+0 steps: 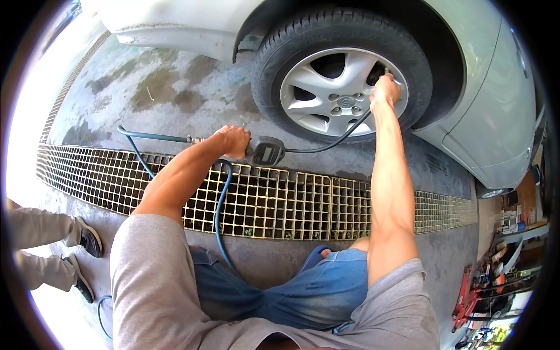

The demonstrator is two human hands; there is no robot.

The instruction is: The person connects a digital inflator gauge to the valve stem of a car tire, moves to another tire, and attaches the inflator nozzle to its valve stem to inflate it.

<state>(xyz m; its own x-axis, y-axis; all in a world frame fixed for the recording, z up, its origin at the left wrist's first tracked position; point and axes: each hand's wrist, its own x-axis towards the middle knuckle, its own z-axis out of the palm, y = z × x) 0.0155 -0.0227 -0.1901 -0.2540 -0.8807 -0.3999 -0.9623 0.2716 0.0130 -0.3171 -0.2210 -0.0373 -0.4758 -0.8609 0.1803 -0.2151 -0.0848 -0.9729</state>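
Observation:
My left hand [234,142] is closed around the handle of a tire inflator [266,153] with a dark body and a small display. A blue-green air hose [154,136] joins the inflator's rear at a metal fitting. From its other end a black hose [332,146] curves up to my right hand [385,92]. That hand is closed on the hose end, at the rim's upper right edge. The car wheel [319,81] has a silver spoked rim and a black tire [269,87]. My fingers hide the valve and most of the hose's end fitting.
A pale car body [484,99] surrounds the wheel. A yellowish floor grate [280,201] runs across the concrete below my arms. Another person's shoes [87,239] stand at the left. A red floor jack [465,297] and assorted tools lie at the right.

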